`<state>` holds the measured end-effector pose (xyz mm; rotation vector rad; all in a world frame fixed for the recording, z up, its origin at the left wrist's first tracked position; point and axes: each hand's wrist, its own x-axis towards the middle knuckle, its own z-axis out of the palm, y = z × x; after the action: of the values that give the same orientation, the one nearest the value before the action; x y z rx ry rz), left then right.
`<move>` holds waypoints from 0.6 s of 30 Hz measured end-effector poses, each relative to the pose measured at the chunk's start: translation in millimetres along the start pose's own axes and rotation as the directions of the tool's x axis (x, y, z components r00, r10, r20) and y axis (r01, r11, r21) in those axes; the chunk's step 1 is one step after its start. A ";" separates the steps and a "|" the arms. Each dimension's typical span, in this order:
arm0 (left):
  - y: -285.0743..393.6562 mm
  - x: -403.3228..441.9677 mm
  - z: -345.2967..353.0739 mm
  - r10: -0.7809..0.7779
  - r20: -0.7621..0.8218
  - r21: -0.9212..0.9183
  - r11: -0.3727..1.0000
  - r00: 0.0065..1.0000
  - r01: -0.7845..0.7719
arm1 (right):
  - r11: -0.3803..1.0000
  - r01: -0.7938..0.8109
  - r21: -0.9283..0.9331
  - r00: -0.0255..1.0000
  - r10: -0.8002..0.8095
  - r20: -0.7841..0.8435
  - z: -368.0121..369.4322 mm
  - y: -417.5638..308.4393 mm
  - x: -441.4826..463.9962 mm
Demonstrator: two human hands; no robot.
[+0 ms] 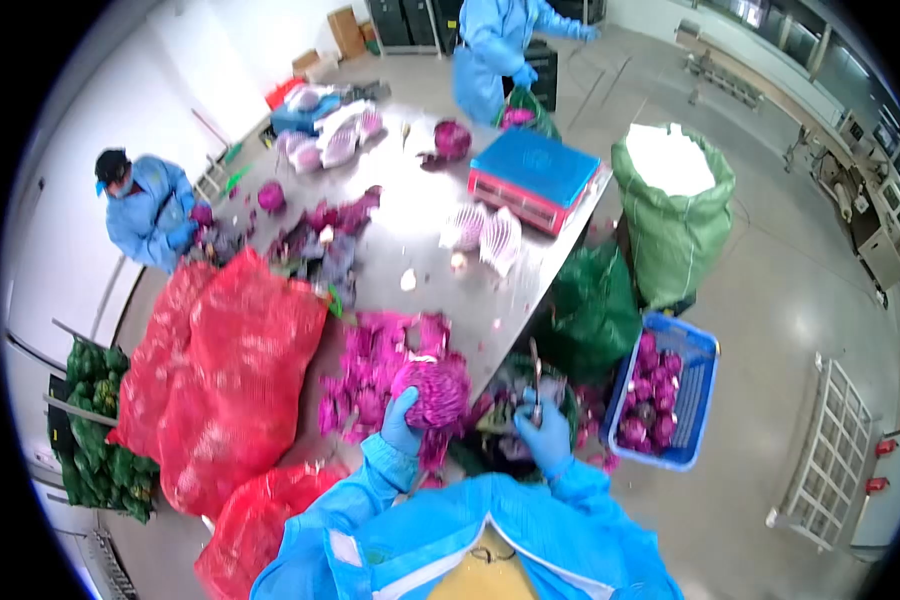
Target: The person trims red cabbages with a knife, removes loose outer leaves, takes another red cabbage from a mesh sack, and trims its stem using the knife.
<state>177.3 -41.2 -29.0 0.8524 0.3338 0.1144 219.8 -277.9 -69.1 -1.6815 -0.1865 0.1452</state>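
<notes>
My left hand, in a blue glove, grips a peeled red cabbage from its left side, above the near edge of the metal table. A bright purple heap of loose cabbage leaves lies behind and beside it. Off to the right, my right hand, also gloved, is closed around a slim knife that points away from me. Beneath the knife, dark leaf trimmings fill a container or bag whose shape I cannot make out.
Red mesh sacks crowd the left. A blue basket of red cabbages stands right, beside green sacks. On the table are a blue-topped box and foam-netted cabbages. Two co-workers stand beyond.
</notes>
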 end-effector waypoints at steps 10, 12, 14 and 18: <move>62.9 258.7 -25.2 -0.143 -0.436 0.126 0.968 0.889 0.217 | 0.947 -0.320 -0.009 0.945 0.320 0.073 -39.3 63.7 22.3; 68.8 311.3 -45.1 -0.096 -0.483 0.167 0.965 0.870 0.200 | 0.931 -0.359 0.062 0.933 0.357 0.046 -41.5 87.6 19.0; 72.4 358.6 -63.0 -0.009 -0.580 0.239 0.954 0.815 0.181 | 0.924 -0.375 0.081 0.927 0.373 0.036 -45.3 100.2 19.8; 71.4 384.9 -43.8 0.043 -0.675 0.297 0.930 0.736 0.218 | 0.901 -0.404 0.159 0.914 0.406 0.021 -56.3 103.6 18.8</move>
<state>527.7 126.2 -95.4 1.1426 1.1171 0.2830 253.6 -340.4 -165.1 -1.5409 0.1863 0.4504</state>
